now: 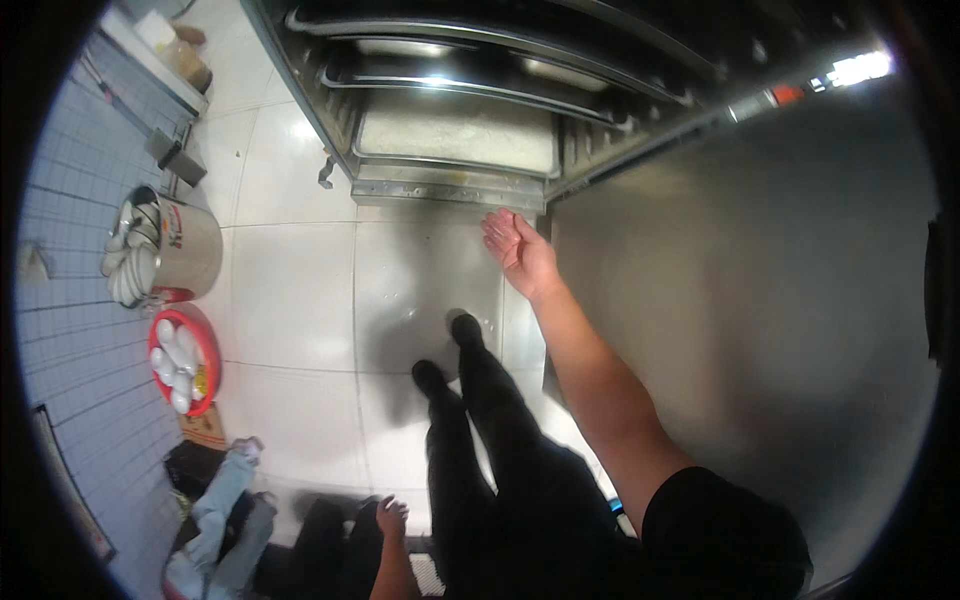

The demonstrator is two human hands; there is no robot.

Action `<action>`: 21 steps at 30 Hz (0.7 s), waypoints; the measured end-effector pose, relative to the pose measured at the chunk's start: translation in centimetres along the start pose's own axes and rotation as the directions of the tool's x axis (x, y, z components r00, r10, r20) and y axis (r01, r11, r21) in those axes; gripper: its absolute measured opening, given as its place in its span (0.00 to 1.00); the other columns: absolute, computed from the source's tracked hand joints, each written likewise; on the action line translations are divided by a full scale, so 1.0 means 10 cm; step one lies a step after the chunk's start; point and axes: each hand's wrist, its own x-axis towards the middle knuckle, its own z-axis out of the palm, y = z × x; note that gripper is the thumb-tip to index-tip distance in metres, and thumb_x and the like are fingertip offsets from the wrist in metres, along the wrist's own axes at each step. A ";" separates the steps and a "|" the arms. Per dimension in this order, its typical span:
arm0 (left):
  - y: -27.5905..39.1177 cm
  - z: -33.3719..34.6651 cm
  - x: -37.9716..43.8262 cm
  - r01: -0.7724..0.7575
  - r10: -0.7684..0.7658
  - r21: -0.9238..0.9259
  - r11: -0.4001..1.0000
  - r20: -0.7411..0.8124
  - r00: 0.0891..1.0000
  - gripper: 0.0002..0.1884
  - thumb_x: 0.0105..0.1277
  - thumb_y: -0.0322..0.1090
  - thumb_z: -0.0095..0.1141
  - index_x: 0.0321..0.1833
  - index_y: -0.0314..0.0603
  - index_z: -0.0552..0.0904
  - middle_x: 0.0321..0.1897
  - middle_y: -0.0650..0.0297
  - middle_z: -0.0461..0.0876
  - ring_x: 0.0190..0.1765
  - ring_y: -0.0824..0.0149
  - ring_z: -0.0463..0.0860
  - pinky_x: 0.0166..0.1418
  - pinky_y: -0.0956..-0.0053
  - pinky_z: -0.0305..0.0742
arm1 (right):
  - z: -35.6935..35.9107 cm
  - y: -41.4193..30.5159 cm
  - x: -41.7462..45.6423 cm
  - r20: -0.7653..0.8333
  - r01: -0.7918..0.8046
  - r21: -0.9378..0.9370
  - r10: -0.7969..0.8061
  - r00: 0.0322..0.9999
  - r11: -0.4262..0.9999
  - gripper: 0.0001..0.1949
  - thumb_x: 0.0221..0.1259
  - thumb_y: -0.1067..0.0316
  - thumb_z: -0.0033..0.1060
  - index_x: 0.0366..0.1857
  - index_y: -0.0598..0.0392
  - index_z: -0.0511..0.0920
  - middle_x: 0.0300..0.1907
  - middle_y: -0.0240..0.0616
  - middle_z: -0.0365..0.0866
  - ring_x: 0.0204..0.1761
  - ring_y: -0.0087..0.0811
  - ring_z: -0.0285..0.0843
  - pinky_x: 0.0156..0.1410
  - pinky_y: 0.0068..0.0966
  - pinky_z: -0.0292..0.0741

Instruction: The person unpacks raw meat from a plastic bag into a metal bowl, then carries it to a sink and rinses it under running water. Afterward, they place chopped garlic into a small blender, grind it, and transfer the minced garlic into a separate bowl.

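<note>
My right hand [519,253] reaches out with its palm up and fingers loosely curled, holding nothing. It is just in front of the bottom sill [450,192] of a tall metal cabinet, beside the cabinet's wide-open steel door [735,300]. Inside, metal trays sit on side runners; the lowest tray [457,135] bears an even whitish layer, and pale contents partly show on a tray [480,84] above it. Low in the view, my left hand [392,517] hangs to the left of my black-trousered legs, empty, its fingers a little apart.
Along the tiled wall at left stand a metal pot [191,244] stacked with white dishes and a red basin [214,367] of white items. At the lower left are another person's legs in light blue-grey trousers [217,502] and further dark-clothed legs [322,536]. Water drops spot the floor [401,292].
</note>
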 end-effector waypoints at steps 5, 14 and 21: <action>0.52 0.43 -0.61 -0.104 0.101 0.107 0.989 0.033 0.994 0.16 0.68 0.27 0.52 0.58 0.39 0.75 0.29 0.55 0.83 0.26 0.65 0.81 0.25 0.75 0.73 | -0.01 0.29 -1.29 0.062 0.026 0.161 -0.036 0.997 0.987 0.13 0.72 0.70 0.53 0.57 0.58 0.74 0.52 0.43 0.82 0.54 0.39 0.82 0.59 0.32 0.81; 0.51 1.76 -1.00 -0.421 0.372 0.203 0.884 0.243 0.896 0.14 0.69 0.31 0.52 0.56 0.45 0.77 0.33 0.57 0.85 0.29 0.67 0.83 0.30 0.75 0.76 | -0.66 0.49 -3.48 0.313 0.298 -0.799 -0.062 0.948 0.523 0.08 0.63 0.65 0.67 0.34 0.58 0.80 0.28 0.32 0.81 0.29 0.23 0.76 0.36 0.23 0.75; -0.38 2.58 -1.74 -0.608 0.655 0.642 0.467 0.210 0.726 0.10 0.58 0.33 0.65 0.42 0.43 0.85 0.25 0.56 0.87 0.30 0.61 0.88 0.38 0.67 0.82 | -1.85 -0.43 -5.45 0.525 0.439 -0.842 0.663 0.534 0.314 0.13 0.68 0.69 0.58 0.54 0.58 0.78 0.49 0.39 0.83 0.52 0.30 0.80 0.58 0.29 0.77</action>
